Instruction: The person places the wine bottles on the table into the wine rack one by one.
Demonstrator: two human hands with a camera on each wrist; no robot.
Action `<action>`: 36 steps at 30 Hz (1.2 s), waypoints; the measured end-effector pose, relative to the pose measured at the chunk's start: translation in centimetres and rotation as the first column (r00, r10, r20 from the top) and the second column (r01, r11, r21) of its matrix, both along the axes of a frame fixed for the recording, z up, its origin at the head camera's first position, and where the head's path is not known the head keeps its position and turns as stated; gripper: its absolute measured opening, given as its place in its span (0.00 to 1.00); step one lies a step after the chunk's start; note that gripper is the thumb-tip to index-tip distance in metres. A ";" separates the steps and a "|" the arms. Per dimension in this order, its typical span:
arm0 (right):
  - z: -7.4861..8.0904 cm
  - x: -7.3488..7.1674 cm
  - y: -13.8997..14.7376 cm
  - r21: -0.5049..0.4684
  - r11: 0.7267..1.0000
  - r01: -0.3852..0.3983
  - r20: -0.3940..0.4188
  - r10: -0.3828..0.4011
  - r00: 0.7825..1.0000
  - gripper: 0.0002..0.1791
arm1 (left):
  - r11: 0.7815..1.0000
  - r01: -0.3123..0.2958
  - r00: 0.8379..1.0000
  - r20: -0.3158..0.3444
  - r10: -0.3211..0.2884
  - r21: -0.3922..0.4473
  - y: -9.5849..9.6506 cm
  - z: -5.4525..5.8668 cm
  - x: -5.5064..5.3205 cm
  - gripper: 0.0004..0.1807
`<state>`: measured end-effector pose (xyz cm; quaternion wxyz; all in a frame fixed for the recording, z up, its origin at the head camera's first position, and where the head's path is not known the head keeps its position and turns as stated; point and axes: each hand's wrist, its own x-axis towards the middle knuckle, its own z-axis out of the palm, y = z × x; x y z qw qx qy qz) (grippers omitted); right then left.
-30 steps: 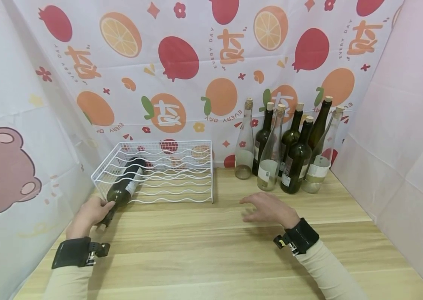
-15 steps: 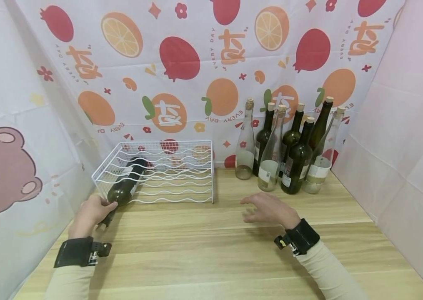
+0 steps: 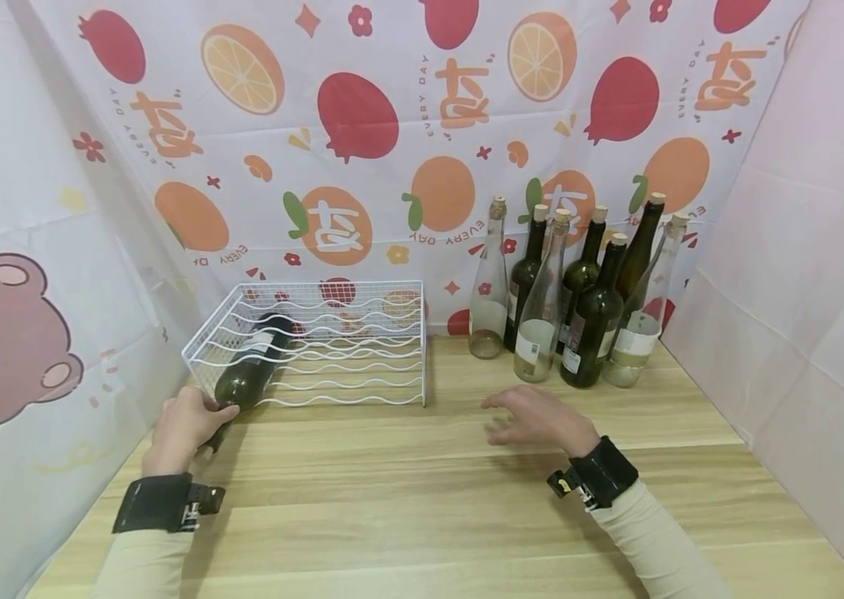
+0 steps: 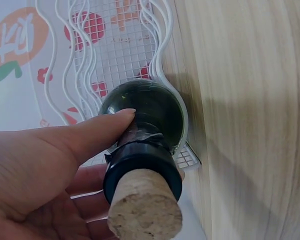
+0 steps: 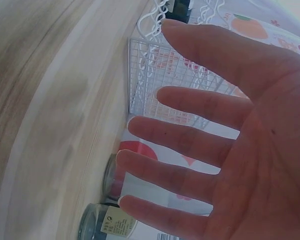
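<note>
My left hand [image 3: 185, 428] grips the neck of a dark green wine bottle [image 3: 242, 387] lying in the left end of a white wire rack [image 3: 424, 358]. The bottle's base points to the back and its neck sticks out at the front. In the left wrist view, my thumb lies along the neck and the other fingers pass behind it; the cork [image 4: 145, 205] faces the camera. My right hand [image 3: 534, 416] hovers above the table, in front of the standing bottles, fingers spread and holding nothing. In the right wrist view, its palm [image 5: 260, 165] shows bare.
Several corked bottles stand close together at the back right, among them a clear bottle [image 3: 487, 316] and a dark green bottle [image 3: 592, 333]. Patterned cloth [image 3: 392, 208] hangs behind the wooden table [image 3: 392, 499] and along both sides.
The bottle in the rack has turned about its length, its white label shifting from the right side to the upper face. My left hand has edged slightly right; the right hand stays put.
</note>
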<state>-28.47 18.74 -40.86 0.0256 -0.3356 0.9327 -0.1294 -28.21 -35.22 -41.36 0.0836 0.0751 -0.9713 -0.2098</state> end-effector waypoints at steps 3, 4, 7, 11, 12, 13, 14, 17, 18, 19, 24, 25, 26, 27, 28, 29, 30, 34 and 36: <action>0.0 0.0 0.0 -0.001 1.000 0.000 0.000 0.000 1.000 0.30 | 1.000 0.001 1.000 0.020 -0.001 -0.008 0.0 0.1 0.0 0.20; 0.0 0.0 0.0 0.001 1.000 0.001 -0.002 -0.001 1.000 0.30 | 1.000 0.003 0.999 0.036 -0.003 -0.010 0.0 0.2 0.0 0.20; 0.1 0.0 0.0 0.006 1.000 0.001 -0.003 -0.001 1.000 0.30 | 0.999 0.032 0.995 0.091 -0.032 -0.008 0.0 0.6 0.1 0.20; 0.1 -0.1 0.0 0.007 1.000 0.000 0.001 0.000 1.000 0.30 | 0.996 0.085 0.985 0.153 -0.085 0.007 0.2 1.1 0.3 0.19; 0.1 -0.1 0.0 0.007 1.000 -0.001 0.003 0.001 1.000 0.30 | 0.995 0.098 0.982 0.161 -0.098 0.012 0.3 1.2 0.3 0.19; 0.1 -0.1 0.0 0.007 1.000 -0.002 0.006 0.002 1.000 0.30 | 0.995 0.101 0.980 0.170 -0.102 0.017 0.3 1.2 0.4 0.20; 0.1 -0.1 0.0 0.010 1.000 -0.003 0.006 0.003 1.000 0.30 | 0.995 0.099 0.980 0.170 -0.100 0.015 0.3 1.3 0.3 0.20; 0.0 -0.1 0.0 0.019 1.000 -0.001 0.005 0.000 1.000 0.30 | 0.995 0.098 0.981 0.167 -0.099 0.014 0.4 1.4 0.3 0.19; 0.0 -0.1 0.0 0.021 1.000 -0.002 0.003 0.002 1.000 0.30 | 0.995 0.097 0.982 0.165 -0.097 0.010 0.3 1.4 0.3 0.19; 0.0 -0.1 0.0 0.025 1.000 -0.002 -0.001 0.002 1.000 0.30 | 0.996 0.094 0.982 0.164 -0.094 0.008 0.3 1.4 0.3 0.19; -0.1 -0.1 0.0 0.031 0.999 -0.012 -0.001 0.012 1.000 0.31 | 0.996 0.086 0.981 0.173 -0.085 0.005 0.3 1.5 0.3 0.18; -0.1 -0.1 0.0 0.031 0.999 -0.012 0.000 0.012 1.000 0.31 | 0.996 0.085 0.982 0.170 -0.084 0.003 0.3 1.5 0.3 0.18; 0.0 -0.1 0.1 0.031 0.999 -0.011 0.000 0.011 1.000 0.31 | 0.996 0.084 0.983 0.165 -0.083 0.001 0.3 1.5 0.3 0.17; 0.0 -0.1 0.1 0.031 0.999 -0.010 -0.002 0.010 1.000 0.31 | 0.997 0.082 0.984 0.157 -0.080 -0.004 0.3 1.5 0.3 0.17; 0.1 0.0 0.1 0.033 0.999 -0.009 -0.005 0.009 1.000 0.31 | 0.997 0.081 0.986 0.149 -0.079 -0.007 0.4 1.6 0.3 0.16; 0.2 0.0 0.1 0.034 0.999 -0.007 -0.007 0.007 1.000 0.31 | 0.997 0.080 0.987 0.141 -0.077 -0.013 0.4 1.6 0.3 0.16; 0.2 0.0 0.1 0.035 0.999 -0.004 -0.006 0.004 1.000 0.31 | 0.997 0.077 0.989 0.130 -0.074 -0.018 0.4 1.6 0.3 0.16; 0.3 0.0 0.1 0.033 0.999 -0.003 0.002 0.003 1.000 0.32 | 0.998 0.050 0.993 0.106 -0.047 -0.027 0.7 1.6 0.5 0.15; 0.2 0.0 0.0 0.032 0.999 -0.002 0.007 0.002 1.000 0.32 | 0.999 0.030 0.995 0.099 -0.028 -0.027 0.9 1.7 0.5 0.14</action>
